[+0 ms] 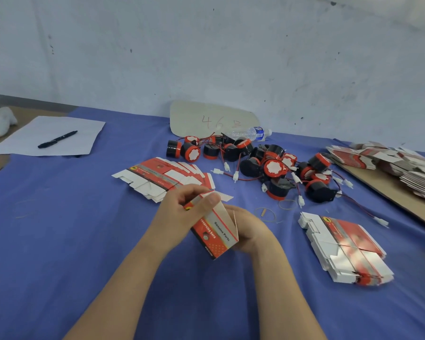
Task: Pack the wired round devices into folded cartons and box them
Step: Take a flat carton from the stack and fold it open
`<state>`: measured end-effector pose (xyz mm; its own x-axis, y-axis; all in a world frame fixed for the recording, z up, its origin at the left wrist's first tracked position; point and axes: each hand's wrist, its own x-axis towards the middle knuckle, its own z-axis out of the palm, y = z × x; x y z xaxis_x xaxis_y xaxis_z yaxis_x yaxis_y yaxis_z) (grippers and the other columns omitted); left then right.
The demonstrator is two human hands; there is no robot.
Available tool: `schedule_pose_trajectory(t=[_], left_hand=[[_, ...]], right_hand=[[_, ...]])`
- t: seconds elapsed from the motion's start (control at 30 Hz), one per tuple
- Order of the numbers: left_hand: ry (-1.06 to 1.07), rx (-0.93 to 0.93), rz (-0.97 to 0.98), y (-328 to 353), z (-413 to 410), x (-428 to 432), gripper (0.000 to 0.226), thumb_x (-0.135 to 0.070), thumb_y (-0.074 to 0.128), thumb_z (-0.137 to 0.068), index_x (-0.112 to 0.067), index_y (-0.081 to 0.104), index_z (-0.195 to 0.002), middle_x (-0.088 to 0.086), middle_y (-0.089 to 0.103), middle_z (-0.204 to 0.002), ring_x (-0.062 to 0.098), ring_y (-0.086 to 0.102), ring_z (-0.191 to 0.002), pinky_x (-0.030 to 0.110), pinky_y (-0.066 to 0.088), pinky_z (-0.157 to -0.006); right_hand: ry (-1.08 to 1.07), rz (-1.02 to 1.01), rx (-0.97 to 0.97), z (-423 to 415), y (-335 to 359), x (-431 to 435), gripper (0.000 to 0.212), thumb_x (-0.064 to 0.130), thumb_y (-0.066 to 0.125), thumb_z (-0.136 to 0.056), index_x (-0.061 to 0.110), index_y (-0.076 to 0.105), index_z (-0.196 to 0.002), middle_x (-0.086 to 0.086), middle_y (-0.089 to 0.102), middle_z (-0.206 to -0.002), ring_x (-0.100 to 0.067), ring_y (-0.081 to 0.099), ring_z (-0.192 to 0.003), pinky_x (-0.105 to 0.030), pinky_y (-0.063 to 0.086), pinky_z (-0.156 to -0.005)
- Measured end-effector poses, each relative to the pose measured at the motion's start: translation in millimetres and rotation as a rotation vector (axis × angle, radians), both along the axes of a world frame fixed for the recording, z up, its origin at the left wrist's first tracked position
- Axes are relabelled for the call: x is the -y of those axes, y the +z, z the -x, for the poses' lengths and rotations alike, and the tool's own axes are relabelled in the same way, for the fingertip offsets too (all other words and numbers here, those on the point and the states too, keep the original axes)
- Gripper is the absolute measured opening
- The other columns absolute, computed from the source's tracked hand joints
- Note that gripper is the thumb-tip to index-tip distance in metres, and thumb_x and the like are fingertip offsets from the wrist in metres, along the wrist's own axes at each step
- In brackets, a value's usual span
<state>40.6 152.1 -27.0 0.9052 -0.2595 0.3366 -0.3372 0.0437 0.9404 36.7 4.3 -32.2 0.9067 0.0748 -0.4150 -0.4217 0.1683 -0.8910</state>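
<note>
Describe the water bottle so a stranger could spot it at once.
Along the far edge of the blue tablecloth, a beige cardboard sheet leans on the wall. The water bottle lies on its side at its lower right, behind the round devices. It alone is clear plastic, with a blue label.

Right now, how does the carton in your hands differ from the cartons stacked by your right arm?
The held carton is opened into a box shape and tilted; the stacked cartons lie flat on the cloth. The held carton is single, the stacked cartons many. Both are printed red and white.
</note>
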Motion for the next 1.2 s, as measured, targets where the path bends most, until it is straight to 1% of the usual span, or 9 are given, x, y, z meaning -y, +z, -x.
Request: schedule_pose_trajectory(t=[0.13, 0.3, 0.43, 0.57, 0.63, 0.77, 0.93, 1.07, 1.2], left_hand=[[0.011, 0.021, -0.005, 1, -3, -3, 0.043, -0.063, 0.061, -0.052, -0.035, 0.061, -0.085, -0.028, 0.068, -0.075, -0.009, 0.065, -0.073, 0.006, 0.046, -0.053], [0.223, 0.108, -0.15, -21, -11, 3, 0.061, -0.071, 0.06, -0.056, -0.037, 0.053, -0.106, -0.026, 0.057, -0.102, -0.011, 0.054, -0.098, 0.001, 0.042, -0.073], [0.297, 0.182, -0.222, -37, -18, 12, 0.071, -0.058, 0.051, -0.078, -0.023, 0.039, -0.138, -0.013, 0.041, -0.127, 0.001, 0.04, -0.117, 0.006, 0.035, -0.095], [0.434, 0.129, -0.571, -51, -28, 12, 0.052, -0.043, 0.034, -0.098, -0.016, 0.036, -0.143, 0.002, 0.04, -0.147, 0.019, 0.032, -0.136, 0.033, 0.025, -0.112], [0.548, 0.193, -0.76, -53, -28, 10, 0.05, -0.045, 0.032, -0.098, -0.016, 0.044, -0.137, 0.002, 0.048, -0.141, 0.021, 0.036, -0.132, 0.038, 0.026, -0.11], [0.564, 0.205, -0.589, -43, -24, 6, 0.04, -0.049, 0.038, -0.096, -0.02, 0.055, -0.117, -0.002, 0.063, -0.111, 0.019, 0.057, -0.101, 0.031, 0.047, -0.078], [0.641, 0.043, -0.349, -39, -23, 4, 0.042, -0.016, 0.039, -0.098, -0.02, 0.031, -0.139, 0.005, 0.059, -0.077, 0.021, 0.056, -0.068, 0.029, 0.039, -0.047], [0.546, -0.254, -0.116, -41, -29, -2, 0.022, -0.011, 0.041, -0.097, -0.018, 0.051, -0.116, 0.004, 0.058, -0.11, 0.021, 0.058, -0.095, 0.03, 0.054, -0.07], [0.494, -0.175, -0.396, -42, -28, -3, 0.015, -0.013, 0.045, -0.097, -0.02, 0.059, -0.097, -0.006, 0.054, -0.097, 0.007, 0.051, -0.079, 0.019, 0.04, -0.057]], right_hand=[[0.007, 0.049, 0.077, 0, 1, -1, 0.013, 0.018, 0.056, -0.095, 0.012, 0.064, -0.087, -0.007, 0.071, -0.074, -0.018, 0.067, -0.064, -0.03, 0.053, -0.064], [-0.547, 0.484, 0.408, -11, -8, 1, 0.03, 0.035, 0.053, -0.095, 0.009, 0.064, -0.084, -0.008, 0.064, -0.082, -0.017, 0.056, -0.077, -0.035, 0.045, -0.076], [-0.268, 0.446, 0.401, -13, -10, -12, 0.053, 0.055, 0.052, -0.09, 0.015, 0.059, -0.124, -0.001, 0.065, -0.117, -0.016, 0.061, -0.107, -0.039, 0.05, -0.096], [-0.202, 0.748, 0.52, -18, -19, -12, 0.033, 0.047, 0.05, -0.093, 0.017, 0.058, -0.107, 0.006, 0.059, -0.106, -0.01, 0.054, -0.097, -0.021, 0.045, -0.079], [-0.192, 0.758, 0.517, -17, -21, -13, 0.029, 0.043, 0.049, -0.095, 0.018, 0.062, -0.103, 0.008, 0.062, -0.101, -0.009, 0.056, -0.093, -0.015, 0.042, -0.072], [-0.495, 0.759, 0.491, -18, -18, -12, 0.04, 0.033, 0.04, -0.1, 0.018, 0.043, -0.063, 0.007, 0.045, -0.061, -0.011, 0.042, -0.059, -0.022, 0.029, -0.049], [-0.566, 0.644, 0.308, -16, -18, -1, 0.014, 0.008, 0.042, -0.095, 0.015, 0.049, -0.105, 0.002, 0.055, -0.079, -0.011, 0.05, -0.068, -0.022, 0.036, -0.05], [-0.467, 0.871, 0.314, -15, -18, -8, 0.025, 0.0, 0.043, -0.087, -0.012, 0.063, -0.095, -0.026, 0.064, -0.1, -0.039, 0.058, -0.093, -0.049, 0.052, -0.072], [-0.371, 0.893, 0.315, -17, -23, -2, 0.03, 0.005, 0.042, -0.092, 0.009, 0.072, -0.097, -0.003, 0.069, -0.101, -0.019, 0.058, -0.088, -0.028, 0.048, -0.064]])
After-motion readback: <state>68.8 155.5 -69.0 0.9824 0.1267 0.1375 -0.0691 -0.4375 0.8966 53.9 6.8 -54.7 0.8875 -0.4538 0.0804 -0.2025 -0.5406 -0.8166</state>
